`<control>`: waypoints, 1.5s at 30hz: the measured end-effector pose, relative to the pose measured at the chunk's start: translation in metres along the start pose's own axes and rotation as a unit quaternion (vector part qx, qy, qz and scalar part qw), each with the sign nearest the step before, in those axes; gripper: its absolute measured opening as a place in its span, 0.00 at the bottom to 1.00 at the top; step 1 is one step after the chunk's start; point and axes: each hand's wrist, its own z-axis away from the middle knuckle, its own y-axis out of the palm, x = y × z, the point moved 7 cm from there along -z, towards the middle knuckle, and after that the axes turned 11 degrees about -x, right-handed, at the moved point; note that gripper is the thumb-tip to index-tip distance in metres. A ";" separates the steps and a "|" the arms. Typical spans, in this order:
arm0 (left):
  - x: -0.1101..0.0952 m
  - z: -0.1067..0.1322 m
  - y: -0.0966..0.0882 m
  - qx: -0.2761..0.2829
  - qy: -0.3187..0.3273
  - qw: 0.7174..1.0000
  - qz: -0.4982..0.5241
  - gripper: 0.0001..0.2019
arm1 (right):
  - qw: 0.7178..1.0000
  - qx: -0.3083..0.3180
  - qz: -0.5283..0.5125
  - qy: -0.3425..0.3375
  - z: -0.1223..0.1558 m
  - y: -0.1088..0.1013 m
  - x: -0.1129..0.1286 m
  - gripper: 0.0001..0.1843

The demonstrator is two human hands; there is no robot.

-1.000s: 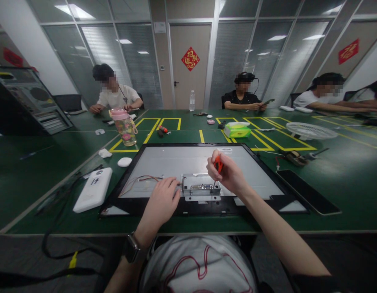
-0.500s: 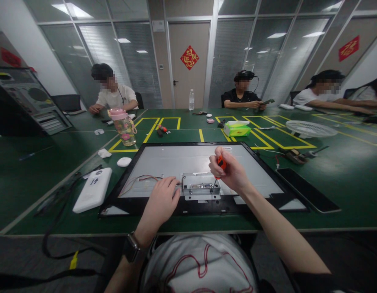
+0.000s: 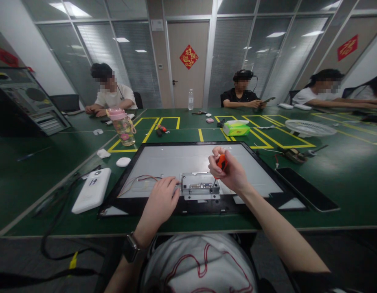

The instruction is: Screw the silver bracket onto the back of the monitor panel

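A monitor panel [image 3: 176, 160] lies face down on the green table, its grey back up inside a black frame. A small metal bracket box [image 3: 200, 188] sits near its front edge. My right hand [image 3: 229, 171] is closed round an orange-handled screwdriver [image 3: 220, 162], whose tip rests at the box's right end. My left hand [image 3: 160, 201] lies on the panel with fingertips pressed against the box's left side. Thin coloured wires [image 3: 139, 180] run left from the box.
A white power bank [image 3: 92, 189] lies left of the panel, a dark phone [image 3: 306, 189] to the right. Farther back stand a pink-lidded bottle [image 3: 123, 127], a tissue box [image 3: 236, 129] and a fan grille [image 3: 313, 129]. Several people sit at the far side.
My right hand has turned the screwdriver a little, tilting the handle; the view has drifted slightly. The left hand stays at the box.
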 end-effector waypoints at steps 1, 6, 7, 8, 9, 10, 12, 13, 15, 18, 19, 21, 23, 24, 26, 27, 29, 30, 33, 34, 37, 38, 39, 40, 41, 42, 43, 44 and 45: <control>0.000 0.000 0.000 0.001 0.001 1.000 0.000 0.11 | 1.000 -0.002 -0.004 -0.001 0.000 -0.001 0.000 0.21; 0.000 0.000 0.001 0.010 -0.004 1.000 -0.005 0.11 | 0.999 -0.008 -0.023 -0.022 -0.002 -0.004 0.001 0.18; 0.000 0.000 0.001 0.011 -0.004 1.000 -0.006 0.11 | 0.999 -0.010 -0.019 -0.027 -0.003 -0.005 0.001 0.19; 0.000 0.000 0.001 0.012 -0.004 1.000 -0.007 0.11 | 0.999 -0.012 -0.013 -0.032 -0.004 -0.005 0.002 0.19; 0.000 0.000 0.000 0.012 -0.002 1.000 -0.007 0.11 | 0.999 -0.016 -0.005 -0.035 -0.004 -0.006 0.002 0.20; -0.001 0.000 0.000 0.012 -0.001 1.000 -0.006 0.11 | 0.999 -0.019 0.002 -0.037 -0.005 -0.006 0.003 0.21; -0.001 0.000 0.000 0.012 0.000 1.000 -0.006 0.11 | 0.999 -0.022 0.008 -0.037 -0.005 -0.005 0.003 0.23; -0.001 0.000 0.000 0.013 0.000 1.000 -0.006 0.11 | 0.999 -0.021 0.006 -0.033 -0.004 -0.005 0.003 0.23; 0.000 0.000 0.001 0.016 0.000 1.000 -0.007 0.11 | 1.000 -0.018 -0.003 -0.025 -0.003 -0.003 0.002 0.22; 0.000 0.000 0.002 0.020 -0.001 1.000 -0.009 0.11 | 0.999 -0.020 -0.014 -0.021 0.000 -0.001 0.001 0.20; 0.000 0.000 0.002 0.020 -0.002 1.000 -0.010 0.11 | 0.999 -0.021 -0.016 -0.022 0.000 0.000 0.001 0.20; 0.000 0.000 0.002 0.021 -0.003 1.000 -0.010 0.11 | 0.999 -0.020 -0.024 -0.026 0.001 0.001 0.001 0.19; 0.000 0.000 0.003 0.022 -0.003 1.000 -0.012 0.11 | 0.999 -0.019 -0.037 -0.033 0.000 0.000 0.002 0.19; 0.001 0.000 0.003 0.023 -0.003 1.000 -0.013 0.11 | 0.998 -0.020 -0.041 -0.036 -0.001 -0.001 0.002 0.19; 0.001 0.000 0.004 0.026 -0.003 1.000 -0.013 0.11 | 0.998 -0.029 -0.044 -0.041 -0.003 -0.004 0.002 0.19; 0.001 0.000 0.004 0.027 -0.004 1.000 -0.014 0.11 | 0.998 -0.035 -0.042 -0.041 -0.004 -0.006 0.002 0.19; 0.001 0.000 0.004 0.029 -0.006 0.999 -0.014 0.11 | 0.998 -0.041 -0.040 -0.038 -0.005 -0.009 0.001 0.20; 0.001 0.000 0.004 0.029 -0.006 0.999 -0.014 0.11 | 0.998 -0.043 -0.039 -0.035 -0.006 -0.010 0.001 0.20; 0.001 0.000 0.003 0.026 -0.004 1.000 -0.015 0.11 | 0.998 -0.044 -0.044 -0.025 -0.006 -0.010 0.000 0.21; 0.001 0.000 0.003 0.025 -0.003 1.000 -0.014 0.11 | 0.998 -0.043 -0.046 -0.025 -0.005 -0.009 0.000 0.20; 0.000 0.000 0.003 0.021 -0.001 1.000 -0.012 0.11 | 0.998 -0.036 -0.043 -0.036 -0.002 -0.005 0.001 0.18; 0.000 0.000 0.002 0.019 0.000 1.000 -0.011 0.11 | 0.998 -0.034 -0.039 -0.041 -0.001 -0.004 0.001 0.17; 0.000 0.000 0.002 0.018 0.001 1.000 -0.011 0.11 | 0.998 -0.034 -0.034 -0.044 0.000 -0.004 0.001 0.16; -0.001 0.000 0.002 0.016 0.002 1.000 -0.010 0.11 | 0.998 -0.036 -0.031 -0.045 0.000 -0.004 0.001 0.16; -0.001 0.000 0.001 0.013 0.003 1.000 -0.009 0.11 | 0.998 -0.038 -0.029 -0.046 0.000 -0.004 0.001 0.15; -0.001 0.000 0.001 0.010 0.003 1.000 -0.008 0.11 | 0.998 -0.039 -0.028 -0.045 0.000 -0.004 0.001 0.15; -0.001 0.000 0.000 0.007 0.003 1.000 -0.007 0.10 | 0.998 -0.039 -0.029 -0.043 0.000 -0.005 0.001 0.16; -0.001 0.000 0.000 0.004 0.003 1.000 -0.005 0.10 | 0.998 -0.038 -0.029 -0.040 -0.001 -0.005 0.001 0.17; -0.001 0.000 -0.001 0.002 0.003 1.000 -0.004 0.10 | 0.998 -0.038 -0.031 -0.037 -0.002 -0.006 0.001 0.18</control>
